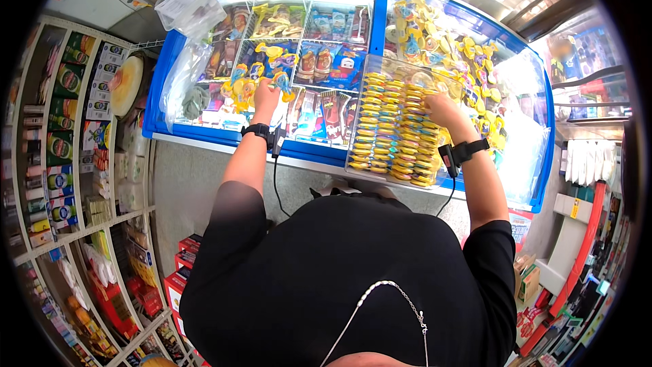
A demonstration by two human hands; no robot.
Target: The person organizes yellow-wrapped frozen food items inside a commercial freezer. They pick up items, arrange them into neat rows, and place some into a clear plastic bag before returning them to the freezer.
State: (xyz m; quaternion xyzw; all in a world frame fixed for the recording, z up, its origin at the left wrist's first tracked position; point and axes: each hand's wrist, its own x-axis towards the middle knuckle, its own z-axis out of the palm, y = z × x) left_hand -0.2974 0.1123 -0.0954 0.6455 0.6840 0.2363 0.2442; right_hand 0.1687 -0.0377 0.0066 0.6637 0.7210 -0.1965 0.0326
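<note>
A clear plastic tray (pixel 355 127) holds upright rows of small yellow packaged pieces (pixel 407 148) and rests on the front of a blue-framed glass-top freezer (pixel 305 152). My right hand (pixel 442 110) is at the upper right of these rows, fingers curled on the pieces; whether it grips one is hidden. To the left, my left hand (pixel 266 96) is over the freezer's glass, its fingers bent among yellow and blue cartoon-shaped pieces (pixel 243 90). What its fingertips hold cannot be made out. Many similar pieces (pixel 433 35) lie in a heap on the right half of the freezer.
A clear plastic box (pixel 189 5) with papers stands at the freezer's back left corner, above a crumpled clear bag (pixel 186 81). Packaged ice creams (pixel 323 61) show in wire baskets under the glass. Stocked shelves (pixel 76 224) line the left; another clear bag (pixel 524 148) lies at right.
</note>
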